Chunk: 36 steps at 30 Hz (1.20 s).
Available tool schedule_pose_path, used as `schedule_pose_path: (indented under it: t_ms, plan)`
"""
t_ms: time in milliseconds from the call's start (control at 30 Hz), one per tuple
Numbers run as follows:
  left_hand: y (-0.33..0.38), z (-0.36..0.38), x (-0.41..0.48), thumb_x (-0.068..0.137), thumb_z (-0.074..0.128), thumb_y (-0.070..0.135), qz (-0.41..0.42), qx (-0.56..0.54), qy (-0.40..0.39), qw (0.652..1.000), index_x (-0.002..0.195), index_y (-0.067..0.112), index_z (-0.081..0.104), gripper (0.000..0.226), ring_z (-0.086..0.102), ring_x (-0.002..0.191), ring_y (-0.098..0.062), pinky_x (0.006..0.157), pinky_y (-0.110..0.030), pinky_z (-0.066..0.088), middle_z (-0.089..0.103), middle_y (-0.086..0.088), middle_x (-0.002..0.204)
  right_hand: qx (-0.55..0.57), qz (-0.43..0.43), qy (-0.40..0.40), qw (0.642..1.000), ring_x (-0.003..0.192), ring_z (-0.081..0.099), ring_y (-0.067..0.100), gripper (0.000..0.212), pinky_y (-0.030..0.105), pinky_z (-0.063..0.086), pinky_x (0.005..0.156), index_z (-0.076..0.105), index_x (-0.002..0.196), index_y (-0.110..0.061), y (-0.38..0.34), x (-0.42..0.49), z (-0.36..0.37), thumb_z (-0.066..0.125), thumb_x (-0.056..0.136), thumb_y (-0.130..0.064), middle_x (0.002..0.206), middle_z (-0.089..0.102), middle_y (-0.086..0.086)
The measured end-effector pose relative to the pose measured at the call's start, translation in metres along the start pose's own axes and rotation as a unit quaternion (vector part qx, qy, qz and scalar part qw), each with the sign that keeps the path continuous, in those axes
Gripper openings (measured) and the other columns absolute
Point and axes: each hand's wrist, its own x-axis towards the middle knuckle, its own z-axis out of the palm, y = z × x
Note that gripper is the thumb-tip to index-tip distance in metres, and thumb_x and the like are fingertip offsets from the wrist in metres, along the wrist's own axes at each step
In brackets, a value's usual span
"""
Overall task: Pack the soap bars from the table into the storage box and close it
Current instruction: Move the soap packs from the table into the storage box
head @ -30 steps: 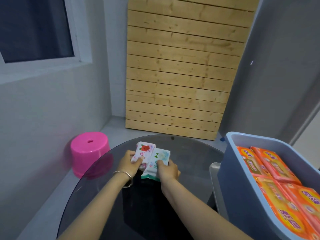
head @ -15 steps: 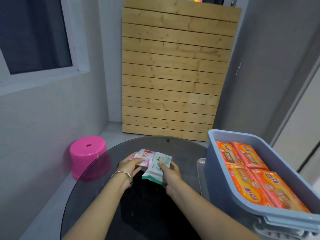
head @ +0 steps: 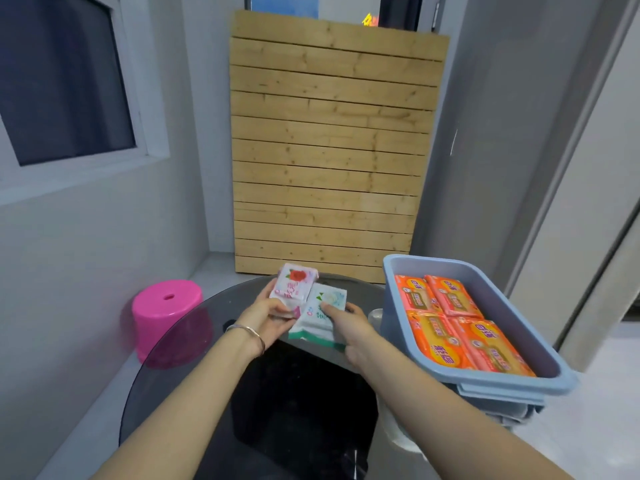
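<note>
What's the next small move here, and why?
Probably carry both packs to the right and lower them into the box. The left hand holds the pink soap pack, the right hand the green one, both lifted off the table. The box is open, with orange bars covering its floor, so they would sit on top.

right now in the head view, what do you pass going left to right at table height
pink stool → left hand holding the pink soap pack → right hand holding the green-and-white soap pack → blue storage box with orange soap bars
</note>
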Motion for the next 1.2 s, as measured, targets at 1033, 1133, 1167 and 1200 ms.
schedule_pose_path:
  t_ms: [1033,1133,1167,1200]
  plan:
    - [-0.012,0.155,0.003,0.087,0.04,0.002,0.036,0.124,-0.15,0.98,0.119,0.017,0.053,0.038,0.065,0.087,-0.021,0.065,-0.027,0.061,0.064,-0.013,0.11,-0.159,-0.039,0.137,0.977,0.098,0.059,0.026,0.078,0.039,0.053,0.082,0.033,0.138,-0.013,-0.128,0.0,-0.162,0.072,0.076,-0.04,0.126,0.05,0.013]
    - [-0.021,0.171,0.014,0.086,0.043,0.007,0.023,0.208,-0.138,0.968,0.114,0.011,0.054,0.031,0.07,0.066,-0.013,0.057,-0.024,0.058,0.067,-0.01,0.095,-0.252,-0.177,0.0,0.951,0.121,0.05,0.021,0.098,0.035,0.047,0.095,0.012,0.148,-0.033,-0.135,-0.015,-0.184,0.072,0.073,-0.049,0.146,0.034,0.001]
    - [-0.025,0.179,0.017,0.086,0.043,0.007,0.012,0.225,-0.134,0.965,0.112,0.01,0.055,0.029,0.069,0.059,-0.011,0.054,-0.023,0.057,0.069,-0.008,0.087,-0.292,-0.194,-0.059,0.935,0.122,0.049,0.017,0.101,0.031,0.046,0.096,0.008,0.149,-0.036,-0.136,-0.018,-0.192,0.073,0.072,-0.046,0.145,0.032,-0.005]
    - [-0.027,0.187,0.018,0.085,0.043,0.007,0.002,0.245,-0.127,0.961,0.106,0.01,0.056,0.025,0.068,0.053,-0.009,0.05,-0.023,0.056,0.07,-0.004,0.074,-0.338,-0.204,-0.098,0.913,0.118,0.051,0.01,0.102,0.025,0.048,0.093,0.007,0.149,-0.037,-0.136,-0.018,-0.197,0.075,0.072,-0.04,0.142,0.032,-0.01]
